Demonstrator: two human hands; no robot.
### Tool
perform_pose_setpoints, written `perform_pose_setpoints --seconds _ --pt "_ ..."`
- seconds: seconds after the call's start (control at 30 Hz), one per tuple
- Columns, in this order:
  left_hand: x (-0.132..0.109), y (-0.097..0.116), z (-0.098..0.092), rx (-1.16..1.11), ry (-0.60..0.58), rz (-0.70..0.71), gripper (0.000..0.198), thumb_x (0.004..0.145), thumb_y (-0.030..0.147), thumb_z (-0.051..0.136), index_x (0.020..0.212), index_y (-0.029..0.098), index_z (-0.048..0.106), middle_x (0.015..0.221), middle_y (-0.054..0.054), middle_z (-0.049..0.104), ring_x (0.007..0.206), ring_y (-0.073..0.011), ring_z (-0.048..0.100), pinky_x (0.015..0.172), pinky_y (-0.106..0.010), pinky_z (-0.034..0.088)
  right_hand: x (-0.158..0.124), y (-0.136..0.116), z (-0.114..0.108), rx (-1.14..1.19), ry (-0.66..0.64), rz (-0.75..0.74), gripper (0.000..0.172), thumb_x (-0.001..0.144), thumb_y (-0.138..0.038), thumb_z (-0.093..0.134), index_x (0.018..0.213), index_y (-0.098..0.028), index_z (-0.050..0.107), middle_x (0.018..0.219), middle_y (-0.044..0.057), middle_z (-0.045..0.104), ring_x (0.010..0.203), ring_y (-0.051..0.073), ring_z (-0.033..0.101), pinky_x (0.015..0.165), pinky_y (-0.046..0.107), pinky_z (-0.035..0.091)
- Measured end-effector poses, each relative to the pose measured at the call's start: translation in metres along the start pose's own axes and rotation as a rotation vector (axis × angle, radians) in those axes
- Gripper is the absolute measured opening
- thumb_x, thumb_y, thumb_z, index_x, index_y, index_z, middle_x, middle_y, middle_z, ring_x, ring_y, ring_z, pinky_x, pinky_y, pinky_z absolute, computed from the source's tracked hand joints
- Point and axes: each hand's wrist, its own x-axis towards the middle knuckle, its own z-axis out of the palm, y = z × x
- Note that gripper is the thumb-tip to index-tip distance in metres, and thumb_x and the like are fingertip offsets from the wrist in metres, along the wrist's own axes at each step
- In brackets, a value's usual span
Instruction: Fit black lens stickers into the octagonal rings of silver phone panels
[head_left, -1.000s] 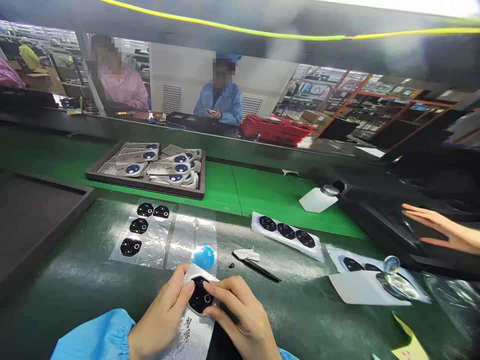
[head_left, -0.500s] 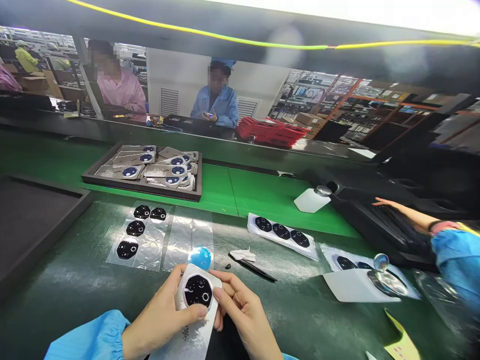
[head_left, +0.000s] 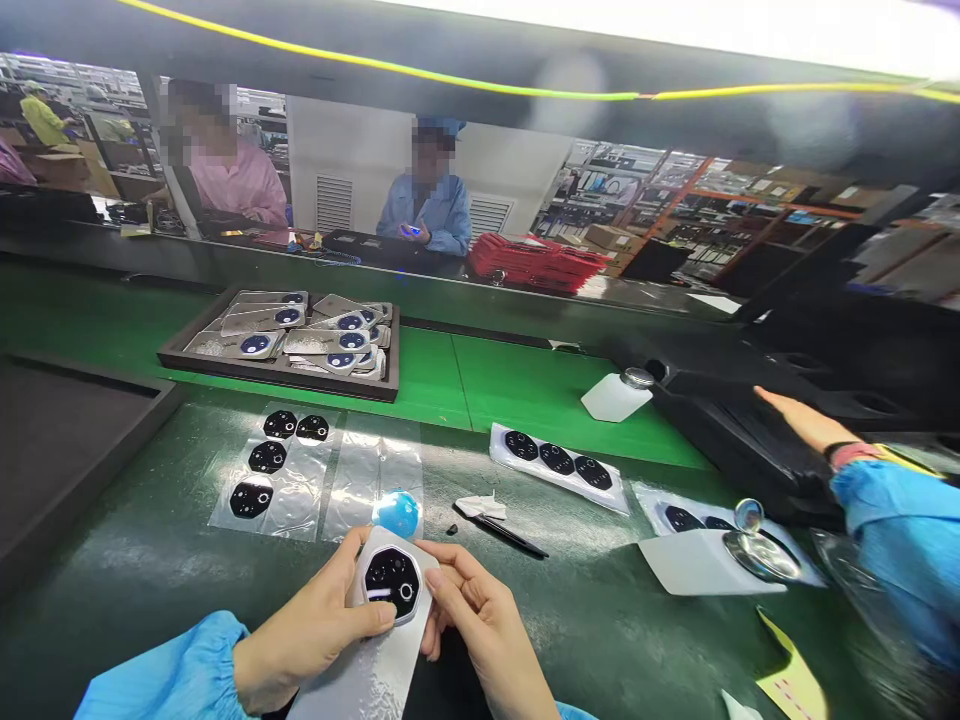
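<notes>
My left hand (head_left: 315,630) and my right hand (head_left: 480,630) together hold a silver phone back cover (head_left: 375,660) near the bottom edge of the view. A black camera lens piece (head_left: 391,582) sits on the cover's top end. My left thumb presses by the lens piece's lower edge, and my right fingers curl against the cover's right side. Just beyond the cover lies a round blue film (head_left: 397,512) on a clear sheet (head_left: 379,475). To the left, a second clear sheet (head_left: 300,480) carries several black lens pieces (head_left: 268,457).
A dark tray (head_left: 281,372) of silver covers stands on the green belt behind. Black tweezers (head_left: 502,533) and a white wipe (head_left: 480,506) lie right of my hands. Another person's arm in a blue sleeve (head_left: 892,520) reaches over black trays at right. A white dispenser bottle (head_left: 615,397) stands nearby.
My right fingers came off the top of the lens piece and now rest at the cover's side. The other person's arm reached further in from the right.
</notes>
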Motion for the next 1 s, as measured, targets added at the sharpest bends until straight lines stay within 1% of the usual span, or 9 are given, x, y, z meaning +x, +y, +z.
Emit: perform_pose_setpoints --seconds 0.2,0.3,0.43,0.53,0.63,0.7,0.8,0.87,1.0 --pt "-0.001 -0.006 -0.003 0.091 0.027 0.034 0.049 0.09 0.029 0.061 0.134 0.024 0.041 0.111 -0.004 0.062 0.115 -0.0253 0.055 0.097 -0.037 0.04 -0.002 -0.001 0.007 0.08 -0.116 0.057 0.053 0.071 -0.05 0.082 0.105 -0.018 0.057 0.087 0.002 0.064 0.068 0.012 0.057 0.05 0.02 0.043" --pt "-0.002 -0.007 -0.008 0.239 0.015 0.071 0.049 0.093 0.027 0.055 0.138 0.024 0.038 0.122 -0.006 0.06 0.118 -0.0261 0.053 0.102 -0.04 0.038 -0.005 -0.001 0.01 0.079 -0.08 0.047 0.043 0.077 -0.049 0.078 0.095 -0.017 0.057 0.079 -0.001 0.057 0.067 0.011 0.052 0.054 0.02 0.042" --pt "-0.003 0.0 -0.013 0.334 -0.038 0.094 0.048 0.093 0.024 0.055 0.138 0.025 0.039 0.129 -0.005 0.054 0.125 -0.0254 0.047 0.107 -0.041 0.034 -0.005 -0.003 0.011 0.079 -0.035 0.034 0.04 0.082 -0.054 0.07 0.085 -0.017 0.056 0.07 -0.004 0.048 0.061 0.009 0.043 0.055 0.022 0.037" --pt "-0.001 0.005 -0.011 0.246 -0.06 0.099 0.032 0.092 0.028 0.058 0.122 0.022 0.051 0.112 -0.003 0.058 0.11 -0.023 0.053 0.098 -0.038 0.039 -0.005 -0.005 0.013 0.092 0.007 0.017 0.041 0.083 -0.056 0.068 0.079 -0.018 0.054 0.069 -0.004 0.045 0.064 0.01 0.04 0.059 0.022 0.036" --pt "0.001 0.005 -0.004 0.166 -0.001 0.149 0.019 0.092 0.037 0.058 0.099 0.019 0.056 0.096 -0.001 0.057 0.097 -0.0198 0.053 0.089 -0.033 0.039 -0.006 -0.004 0.014 0.057 0.032 -0.009 0.042 0.082 -0.057 0.068 0.074 -0.019 0.052 0.069 -0.004 0.043 0.065 0.011 0.037 0.061 0.022 0.035" --pt "0.002 0.003 0.001 0.168 0.087 0.164 0.023 0.09 0.04 0.061 0.085 0.019 0.052 0.084 0.002 0.052 0.084 -0.0164 0.049 0.079 -0.03 0.038 -0.007 -0.002 0.015 0.018 0.037 -0.016 0.043 0.082 -0.057 0.068 0.072 -0.019 0.05 0.067 -0.004 0.04 0.064 0.011 0.035 0.059 0.022 0.033" --pt "0.003 -0.004 0.005 0.208 0.199 0.149 0.034 0.085 0.039 0.063 0.071 0.021 0.038 0.068 0.007 0.036 0.067 -0.0117 0.035 0.063 -0.026 0.03 -0.008 0.004 0.014 -0.046 0.041 -0.022 0.047 0.082 -0.059 0.066 0.067 -0.02 0.045 0.064 -0.005 0.036 0.062 0.011 0.032 0.057 0.023 0.03" --pt "0.003 -0.009 0.005 0.239 0.223 0.156 0.037 0.083 0.037 0.064 0.069 0.023 0.033 0.065 0.008 0.03 0.064 -0.011 0.028 0.059 -0.026 0.025 -0.007 0.01 0.013 -0.101 0.061 -0.045 0.049 0.083 -0.06 0.064 0.065 -0.02 0.042 0.062 -0.005 0.033 0.06 0.011 0.03 0.056 0.024 0.028" --pt "0.005 -0.017 0.004 0.256 0.252 0.199 0.037 0.082 0.037 0.063 0.068 0.023 0.032 0.064 0.009 0.029 0.063 -0.0111 0.026 0.058 -0.026 0.022 -0.004 0.018 0.012 -0.205 0.12 -0.134 0.051 0.082 -0.062 0.063 0.062 -0.02 0.043 0.06 -0.006 0.031 0.058 0.01 0.028 0.053 0.024 0.026"
